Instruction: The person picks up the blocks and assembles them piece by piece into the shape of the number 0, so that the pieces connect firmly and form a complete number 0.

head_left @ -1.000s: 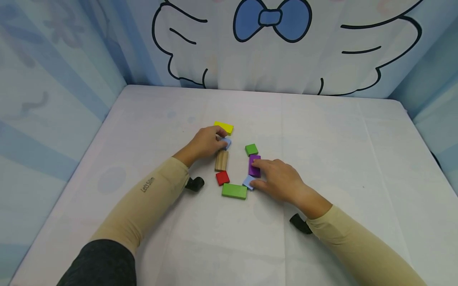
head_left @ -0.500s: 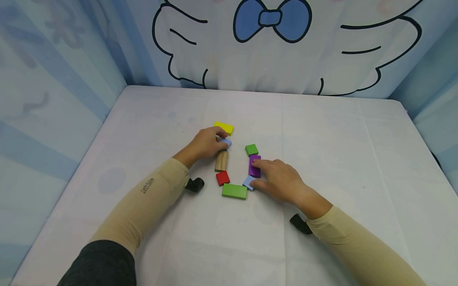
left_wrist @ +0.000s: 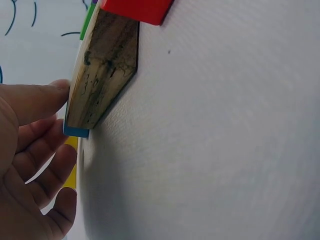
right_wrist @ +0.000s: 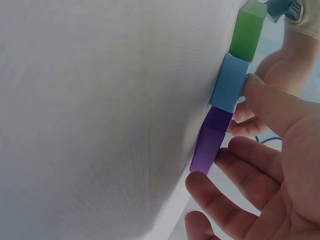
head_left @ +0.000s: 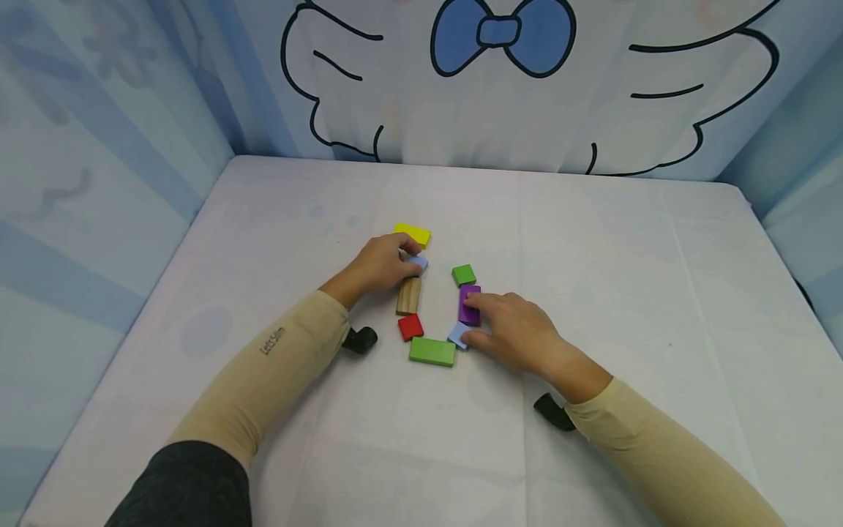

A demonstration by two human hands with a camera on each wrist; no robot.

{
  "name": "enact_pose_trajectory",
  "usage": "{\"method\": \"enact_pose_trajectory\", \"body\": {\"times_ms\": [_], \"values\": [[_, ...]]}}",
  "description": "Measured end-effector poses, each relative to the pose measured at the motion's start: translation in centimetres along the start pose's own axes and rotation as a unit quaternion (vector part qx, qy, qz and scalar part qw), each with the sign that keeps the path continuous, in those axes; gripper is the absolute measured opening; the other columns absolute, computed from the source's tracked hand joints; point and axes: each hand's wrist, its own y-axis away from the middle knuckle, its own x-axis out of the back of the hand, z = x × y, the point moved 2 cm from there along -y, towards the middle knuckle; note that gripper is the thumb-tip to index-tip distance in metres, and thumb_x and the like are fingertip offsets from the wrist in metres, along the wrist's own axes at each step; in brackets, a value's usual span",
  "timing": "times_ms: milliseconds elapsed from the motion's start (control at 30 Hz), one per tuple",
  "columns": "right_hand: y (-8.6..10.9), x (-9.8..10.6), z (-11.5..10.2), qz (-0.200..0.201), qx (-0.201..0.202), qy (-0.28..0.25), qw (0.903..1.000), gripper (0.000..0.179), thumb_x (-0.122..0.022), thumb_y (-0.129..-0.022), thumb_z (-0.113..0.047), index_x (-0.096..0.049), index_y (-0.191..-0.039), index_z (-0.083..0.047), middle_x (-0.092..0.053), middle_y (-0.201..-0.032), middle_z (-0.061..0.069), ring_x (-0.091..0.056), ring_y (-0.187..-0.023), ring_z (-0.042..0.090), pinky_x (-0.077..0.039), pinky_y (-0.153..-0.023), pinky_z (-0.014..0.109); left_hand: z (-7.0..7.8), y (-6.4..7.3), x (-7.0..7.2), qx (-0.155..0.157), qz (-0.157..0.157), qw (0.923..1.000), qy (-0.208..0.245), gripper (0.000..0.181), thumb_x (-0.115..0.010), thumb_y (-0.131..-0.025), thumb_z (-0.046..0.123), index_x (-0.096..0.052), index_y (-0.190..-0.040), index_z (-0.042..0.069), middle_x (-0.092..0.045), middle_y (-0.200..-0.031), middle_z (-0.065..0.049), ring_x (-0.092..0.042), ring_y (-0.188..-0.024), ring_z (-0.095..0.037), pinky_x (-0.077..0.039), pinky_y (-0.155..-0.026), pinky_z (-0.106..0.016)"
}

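Note:
In the head view my left hand [head_left: 380,263] pinches a light-blue block [head_left: 418,263] between thumb and fingers, partly hiding it. It lies between a yellow block [head_left: 414,235] and a bare wooden block [head_left: 409,296]. In the left wrist view the thumb sits beside the wooden block [left_wrist: 102,75]. My right hand [head_left: 516,329] rests against the other row: its thumb touches a second light-blue block [right_wrist: 230,82], and its relaxed fingers touch the purple block [head_left: 470,305]. Nothing is gripped there.
A red block [head_left: 410,327] and a long green block [head_left: 432,352] join the two rows at the near end. A small green block [head_left: 464,275] tops the right row. The white-covered table [head_left: 626,293] meets a patterned curtain [head_left: 500,124] behind.

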Motion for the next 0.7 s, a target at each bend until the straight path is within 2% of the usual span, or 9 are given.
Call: {"method": "enact_pose_trajectory", "body": {"times_ms": [700], "values": [[-0.05, 0.02, -0.02, -0.002, 0.000, 0.001, 1.0000, 0.058, -0.074, -0.091, -0.034, -0.057, -0.137, -0.003, -0.063, -0.130, 0.016, -0.058, -0.118, 0.038, -0.047, -0.097, 0.052, 0.15, 0.18, -0.04, -0.004, -0.004, 1.0000, 0.002, 0.034, -0.072, -0.094, 0.020, -0.063, -0.124, 0.007, -0.061, -0.125, -0.006, -0.056, -0.109, -0.022, -0.049, -0.093, -0.033]]}}
